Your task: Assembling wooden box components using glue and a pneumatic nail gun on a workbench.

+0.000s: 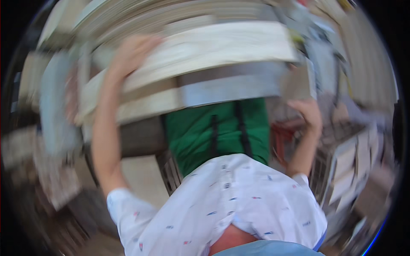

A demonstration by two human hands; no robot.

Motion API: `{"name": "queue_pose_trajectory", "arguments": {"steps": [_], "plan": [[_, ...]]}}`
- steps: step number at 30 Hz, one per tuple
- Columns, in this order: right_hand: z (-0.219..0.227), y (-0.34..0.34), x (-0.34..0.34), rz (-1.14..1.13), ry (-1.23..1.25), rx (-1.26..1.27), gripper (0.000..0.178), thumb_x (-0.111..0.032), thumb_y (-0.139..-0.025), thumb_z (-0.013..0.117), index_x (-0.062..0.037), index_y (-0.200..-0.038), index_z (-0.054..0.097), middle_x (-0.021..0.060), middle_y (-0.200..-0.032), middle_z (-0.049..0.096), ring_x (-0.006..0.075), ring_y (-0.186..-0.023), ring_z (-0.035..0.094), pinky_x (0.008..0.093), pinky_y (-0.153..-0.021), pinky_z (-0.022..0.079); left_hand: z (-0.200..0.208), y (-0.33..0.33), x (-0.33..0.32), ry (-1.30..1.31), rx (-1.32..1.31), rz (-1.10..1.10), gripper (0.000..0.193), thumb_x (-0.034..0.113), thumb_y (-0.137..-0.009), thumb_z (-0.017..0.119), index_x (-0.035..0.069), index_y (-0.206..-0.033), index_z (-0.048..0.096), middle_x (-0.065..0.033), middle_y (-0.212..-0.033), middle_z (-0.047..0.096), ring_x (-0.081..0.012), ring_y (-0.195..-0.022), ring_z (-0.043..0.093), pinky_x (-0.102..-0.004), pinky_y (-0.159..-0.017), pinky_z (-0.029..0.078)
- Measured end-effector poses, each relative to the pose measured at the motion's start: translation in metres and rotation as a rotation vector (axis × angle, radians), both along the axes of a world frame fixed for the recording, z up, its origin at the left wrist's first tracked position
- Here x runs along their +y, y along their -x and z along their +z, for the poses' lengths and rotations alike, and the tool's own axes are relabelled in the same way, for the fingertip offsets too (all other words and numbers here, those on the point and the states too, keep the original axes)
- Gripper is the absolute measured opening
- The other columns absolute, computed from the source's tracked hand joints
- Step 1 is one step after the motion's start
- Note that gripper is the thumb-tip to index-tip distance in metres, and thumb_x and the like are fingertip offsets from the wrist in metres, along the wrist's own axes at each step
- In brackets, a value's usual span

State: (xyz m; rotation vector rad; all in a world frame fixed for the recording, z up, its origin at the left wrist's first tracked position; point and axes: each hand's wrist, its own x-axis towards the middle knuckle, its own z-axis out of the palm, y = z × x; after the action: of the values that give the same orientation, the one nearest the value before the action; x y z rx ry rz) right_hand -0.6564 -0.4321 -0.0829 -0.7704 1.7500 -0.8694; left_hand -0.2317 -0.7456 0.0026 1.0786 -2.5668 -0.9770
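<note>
Cream-white long board [230, 42] touches the left hand [133, 54], red frame [279, 138] near the right hand [308, 113], both hands' grips too blurred to tell.

Left hand [136, 53] on a long pale board [226, 45], right hand [308, 112] near its right end, white patterned shirt [239, 187]

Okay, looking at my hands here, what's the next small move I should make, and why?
Perhaps bring your right hand up to the right end of the long pale board: your left hand appears to be on its left part, while the right shows lower, its contact unclear in the blur.
</note>
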Motion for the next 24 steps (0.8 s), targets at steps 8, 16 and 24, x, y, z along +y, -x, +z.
{"name": "queue_pose_trajectory", "arguments": {"steps": [8,16,24], "plan": [[-0.015,0.001,-0.049,0.228,0.491,0.051,0.107,-0.004,-0.075,0.082,-0.0112,-0.163,0.022,0.0097,-0.157,0.034,0.0233,-0.145,0.037,0.0409,-0.118,0.039,0.007,0.002,0.004,0.096,-0.035,0.146,0.044,0.033,-0.107,0.056,-0.003,-0.084,0.052,0.0013,-0.073,0.047,-0.0089,-0.074,0.041,-0.0289,-0.065,0.039],[-0.03,-0.009,-0.091,0.424,0.611,0.114,0.107,-0.007,-0.076,0.078,-0.013,-0.164,0.016,0.014,-0.159,0.032,0.0291,-0.147,0.038,0.0423,-0.117,0.041,0.001,-0.007,0.007,0.05,-0.059,0.123,0.046,0.035,-0.109,0.054,0.001,-0.08,0.046,0.0053,-0.072,0.04,-0.0076,-0.072,0.035,-0.0272,-0.061,0.032],[-0.04,-0.001,-0.102,0.436,0.635,0.119,0.107,-0.013,-0.072,0.075,-0.0137,-0.163,0.019,0.0158,-0.155,0.04,0.0295,-0.142,0.045,0.0417,-0.113,0.045,-0.004,-0.006,0.003,0.032,-0.054,0.123,0.044,0.033,-0.11,0.053,0.001,-0.08,0.048,0.0062,-0.074,0.042,-0.007,-0.072,0.035,-0.0258,-0.062,0.032]]}}
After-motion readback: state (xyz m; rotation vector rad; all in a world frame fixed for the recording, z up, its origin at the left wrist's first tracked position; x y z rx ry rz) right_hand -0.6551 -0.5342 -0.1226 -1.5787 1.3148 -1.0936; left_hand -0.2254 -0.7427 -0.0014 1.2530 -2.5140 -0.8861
